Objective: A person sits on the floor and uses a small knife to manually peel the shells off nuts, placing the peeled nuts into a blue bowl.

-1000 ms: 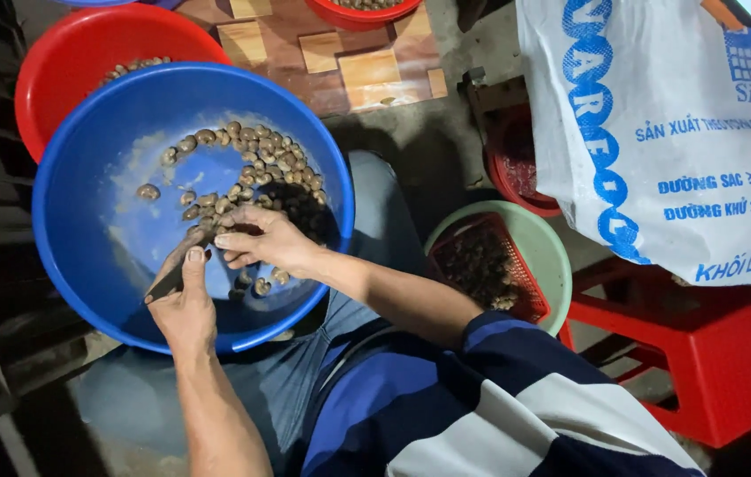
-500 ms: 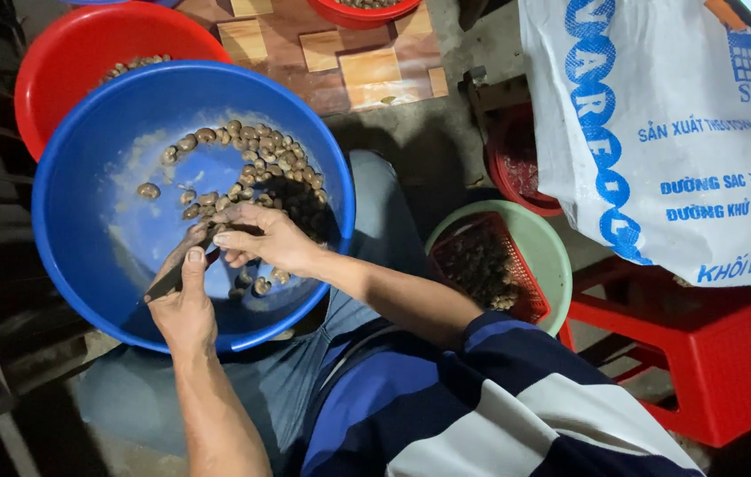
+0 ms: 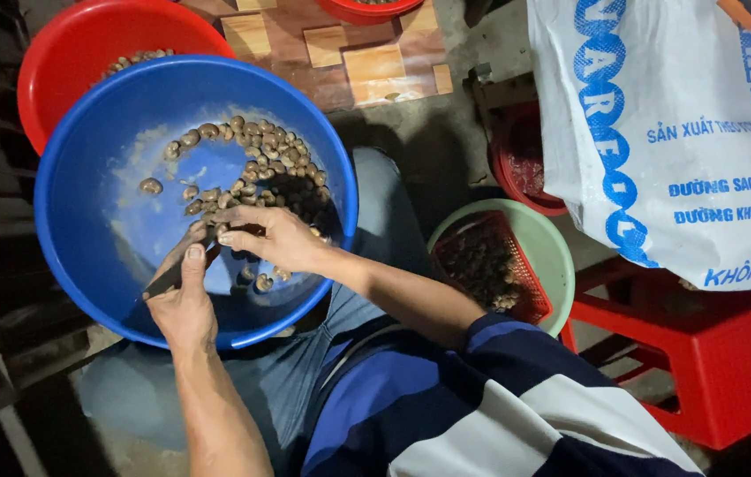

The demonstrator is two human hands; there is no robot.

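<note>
A big blue basin [image 3: 93,177] rests on my lap and holds a loose pile of brown nuts [image 3: 252,155]. My left hand [image 3: 183,296] grips a small dark-handled knife [image 3: 163,281] over the basin's near side, thumb pressed along it. My right hand [image 3: 271,240] meets it from the right, fingers pinched on a single nut at the knife's tip; the nut itself is mostly hidden by the fingers.
A red basin [image 3: 84,40] with more nuts sits behind the blue one. At the right, a pale green bowl [image 3: 552,256] holds a red mesh basket [image 3: 486,265] of dark shells. A white printed sack [image 3: 675,132] lies on a red plastic stool [image 3: 702,353].
Both hands stay together over the basin with small finger shifts; the view has drifted slightly, so everything sits a little to the right and higher.
</note>
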